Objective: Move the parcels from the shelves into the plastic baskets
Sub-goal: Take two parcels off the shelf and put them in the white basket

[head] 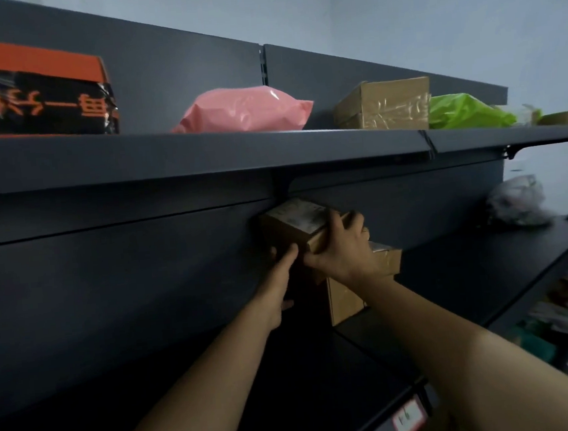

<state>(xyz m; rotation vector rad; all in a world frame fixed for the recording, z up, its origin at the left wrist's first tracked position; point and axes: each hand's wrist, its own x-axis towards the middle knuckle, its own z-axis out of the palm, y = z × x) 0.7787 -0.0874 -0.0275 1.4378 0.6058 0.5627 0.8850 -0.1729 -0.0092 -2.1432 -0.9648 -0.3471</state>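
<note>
Here a small cardboard parcel [297,222] sits tilted atop a stack of two more boxes [384,258] on the middle shelf [486,266], tucked far back against the dark rear panel. The right hand [342,246] is clamped over its near right corner, fingers wrapped across the top; the left hand [280,270] is pressed against the left side lower down, thumb up against the parcel, so both appear to be gripping the same load, though how many boxes the left hand supports I cannot tell. To do this lift well, I would keep the tilted parcel level and draw it straight toward the body, clear of the upper shelf's lip, so the boxes underneath do not slide. On the upper shelf [201,150] lie an orange-and-black box [32,100] at left, a pink mailer [242,110], a taped carton [383,105] and a green bag [466,111] to the right. No plastic basket is in view. Pale walls stand behind.
</note>
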